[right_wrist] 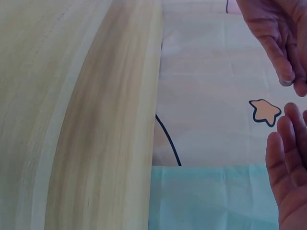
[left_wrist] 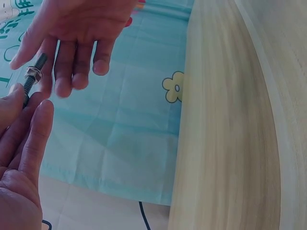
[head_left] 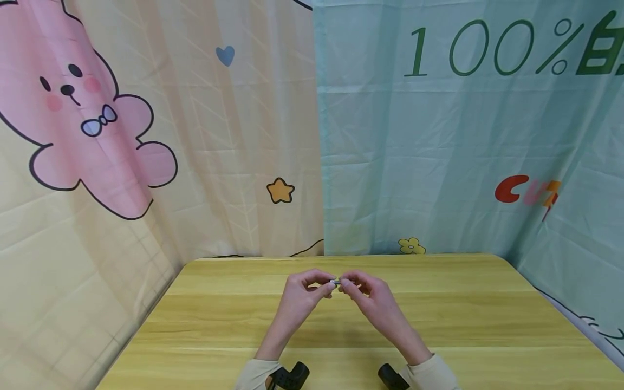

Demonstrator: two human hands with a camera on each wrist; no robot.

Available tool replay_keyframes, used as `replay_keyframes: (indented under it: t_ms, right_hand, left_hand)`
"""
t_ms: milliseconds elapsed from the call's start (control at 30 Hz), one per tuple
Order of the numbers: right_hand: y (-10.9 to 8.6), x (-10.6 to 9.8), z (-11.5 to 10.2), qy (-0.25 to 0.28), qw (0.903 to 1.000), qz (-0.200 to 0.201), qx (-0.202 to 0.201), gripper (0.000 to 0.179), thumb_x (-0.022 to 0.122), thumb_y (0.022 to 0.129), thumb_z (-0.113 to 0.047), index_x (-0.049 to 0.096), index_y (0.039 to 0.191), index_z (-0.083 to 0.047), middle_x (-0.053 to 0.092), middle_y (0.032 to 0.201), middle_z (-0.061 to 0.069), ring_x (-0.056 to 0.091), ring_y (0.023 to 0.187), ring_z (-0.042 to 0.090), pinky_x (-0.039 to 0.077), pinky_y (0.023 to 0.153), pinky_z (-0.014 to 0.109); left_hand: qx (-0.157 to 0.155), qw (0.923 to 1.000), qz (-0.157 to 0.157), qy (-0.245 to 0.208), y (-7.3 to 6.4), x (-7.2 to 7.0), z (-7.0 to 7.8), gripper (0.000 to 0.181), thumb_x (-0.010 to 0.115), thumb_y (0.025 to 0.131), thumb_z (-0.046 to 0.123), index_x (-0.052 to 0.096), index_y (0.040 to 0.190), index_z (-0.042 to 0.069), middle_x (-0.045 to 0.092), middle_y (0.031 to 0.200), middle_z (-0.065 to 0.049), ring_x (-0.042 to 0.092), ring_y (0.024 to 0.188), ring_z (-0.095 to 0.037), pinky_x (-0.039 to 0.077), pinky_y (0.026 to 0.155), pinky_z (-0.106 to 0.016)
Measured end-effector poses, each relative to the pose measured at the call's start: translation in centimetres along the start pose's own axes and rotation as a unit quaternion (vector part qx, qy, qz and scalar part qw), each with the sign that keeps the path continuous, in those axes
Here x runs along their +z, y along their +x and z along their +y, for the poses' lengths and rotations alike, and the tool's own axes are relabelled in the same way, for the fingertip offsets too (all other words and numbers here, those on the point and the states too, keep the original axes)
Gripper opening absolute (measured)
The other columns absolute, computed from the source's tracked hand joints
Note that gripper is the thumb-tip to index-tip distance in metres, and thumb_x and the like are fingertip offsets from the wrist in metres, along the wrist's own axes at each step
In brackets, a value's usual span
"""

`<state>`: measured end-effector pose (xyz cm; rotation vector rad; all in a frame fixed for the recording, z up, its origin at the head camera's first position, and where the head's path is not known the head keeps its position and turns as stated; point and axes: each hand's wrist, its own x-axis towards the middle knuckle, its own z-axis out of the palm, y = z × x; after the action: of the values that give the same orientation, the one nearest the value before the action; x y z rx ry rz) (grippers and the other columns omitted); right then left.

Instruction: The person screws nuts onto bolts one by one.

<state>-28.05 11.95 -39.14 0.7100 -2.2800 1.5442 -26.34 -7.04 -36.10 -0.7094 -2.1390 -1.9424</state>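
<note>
A metal bolt [left_wrist: 29, 86] with a hex nut [left_wrist: 33, 73] partway along its thread is held above the table between both hands. My left hand [head_left: 305, 292] pinches the bolt's head end between thumb and fingers; its fingertips hide the head. On the other side, my right hand [head_left: 372, 297] has its index finger alongside the nut and bolt tip. In the left wrist view, the right thumb [left_wrist: 23, 47] stands a little apart from the nut and the other fingers hang loosely. The right wrist view shows both hands at its right edge, without the bolt.
Below the hands spreads a light wooden table [head_left: 219, 325]. A cream curtain [head_left: 205, 135] and a teal curtain [head_left: 414, 162] hang along its far edge and sides. Dark wrist camera mounts [head_left: 294, 375] sit at both cuffs.
</note>
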Motion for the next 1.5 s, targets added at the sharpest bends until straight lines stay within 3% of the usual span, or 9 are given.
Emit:
replay_keyframes:
  t_ms: [133, 300, 367, 633, 900, 1067, 1200, 1367, 1500]
  right_hand:
    - [0.0, -0.2, -0.5, -0.001, 0.9996, -0.006, -0.026, 0.023, 0.07, 0.094, -0.021, 0.064, 0.116, -0.019, 0.065, 0.113, -0.003, 0.061, 0.104, 0.015, 0.054, 0.082, 0.033]
    - [-0.3, -0.7, -3.2, -0.004, 0.998, -0.008, -0.063, 0.018, 0.068, 0.092, -0.002, 0.064, 0.109, -0.006, 0.065, 0.105, 0.004, 0.062, 0.096, 0.018, 0.055, 0.08, 0.034]
    - [-0.3, -0.8, -3.8, -0.008, 0.9978, -0.006, -0.066, 0.016, 0.067, 0.091, 0.001, 0.064, 0.107, -0.003, 0.066, 0.102, 0.005, 0.063, 0.092, 0.017, 0.055, 0.079, 0.035]
    - [-0.3, -0.7, -3.5, -0.015, 0.9992, 0.0, -0.036, 0.009, 0.066, 0.094, -0.005, 0.067, 0.103, -0.005, 0.068, 0.097, 0.005, 0.065, 0.088, 0.015, 0.055, 0.078, 0.036]
    - [-0.1, 0.1, -0.4, -0.004, 0.9999, 0.007, 0.007, 0.01, 0.061, 0.099, -0.022, 0.068, 0.093, -0.018, 0.067, 0.082, -0.003, 0.065, 0.078, 0.016, 0.053, 0.069, 0.032]
    - [0.0, 0.1, -0.1, 0.002, 0.9999, 0.0, 0.014, 0.015, 0.06, 0.099, -0.032, 0.068, 0.108, -0.022, 0.068, 0.099, -0.006, 0.063, 0.094, 0.014, 0.052, 0.079, 0.033]
    - [0.1, -0.1, 0.0, 0.003, 0.9997, -0.002, -0.024, 0.025, 0.067, 0.096, -0.022, 0.062, 0.12, -0.02, 0.065, 0.112, -0.004, 0.061, 0.105, 0.014, 0.052, 0.084, 0.037]
    - [0.1, -0.2, 0.0, 0.003, 0.9973, -0.01, -0.072, 0.024, 0.069, 0.092, -0.006, 0.062, 0.114, -0.013, 0.063, 0.11, -0.001, 0.061, 0.1, 0.018, 0.054, 0.081, 0.041]
    - [0.1, -0.2, 0.0, -0.011, 0.9976, -0.011, -0.068, 0.02, 0.069, 0.092, -0.006, 0.063, 0.108, -0.016, 0.063, 0.104, -0.006, 0.061, 0.096, 0.014, 0.054, 0.081, 0.036]
  left_hand:
    - [0.002, 1.0, 0.004, 0.007, 0.0, 0.0, -0.1, 0.008, 0.069, 0.09, 0.0, 0.072, 0.097, -0.004, 0.07, 0.09, -0.014, 0.066, 0.074, -0.025, 0.059, 0.072, -0.032]
    - [0.01, 0.9998, 0.009, 0.014, 0.6, -0.3, -2.2, 0.01, 0.072, 0.091, 0.011, 0.075, 0.097, 0.004, 0.07, 0.09, -0.011, 0.067, 0.073, -0.024, 0.059, 0.072, -0.035]
    - [0.017, 0.9997, 0.008, 0.015, 0.8, -0.4, -3.1, 0.01, 0.073, 0.091, 0.015, 0.075, 0.097, 0.007, 0.071, 0.09, -0.008, 0.067, 0.073, -0.024, 0.059, 0.072, -0.036]
    - [0.027, 0.9996, 0.002, 0.011, 0.9, -0.5, -3.2, 0.011, 0.073, 0.09, 0.014, 0.075, 0.097, 0.006, 0.071, 0.09, -0.009, 0.068, 0.073, -0.022, 0.059, 0.072, -0.035]
    - [0.003, 1.0, 0.004, -0.004, 0.7, -0.1, -3.0, 0.009, 0.072, 0.09, 0.007, 0.074, 0.098, 0.003, 0.07, 0.092, -0.01, 0.067, 0.076, -0.024, 0.059, 0.073, -0.033]
    - [-0.003, 1.0, 0.003, 0.006, 0.4, -0.1, -1.8, 0.009, 0.07, 0.09, 0.001, 0.073, 0.098, -0.002, 0.07, 0.091, -0.014, 0.067, 0.075, -0.027, 0.059, 0.073, -0.037]
    - [0.001, 0.9999, 0.005, 0.015, 0.1, -0.1, -0.4, 0.008, 0.069, 0.091, 0.001, 0.073, 0.097, -0.003, 0.069, 0.089, -0.015, 0.066, 0.073, -0.027, 0.059, 0.073, -0.039]
    - [0.014, 0.9998, 0.008, 0.013, -0.1, -0.1, 0.0, 0.008, 0.069, 0.09, -0.001, 0.072, 0.096, -0.004, 0.069, 0.089, -0.015, 0.066, 0.074, -0.028, 0.059, 0.072, -0.036]
    - [0.01, 0.9999, 0.001, 0.006, 0.0, -0.2, -0.1, 0.008, 0.069, 0.09, -0.001, 0.072, 0.097, -0.004, 0.07, 0.09, -0.015, 0.066, 0.075, -0.029, 0.059, 0.073, -0.042]
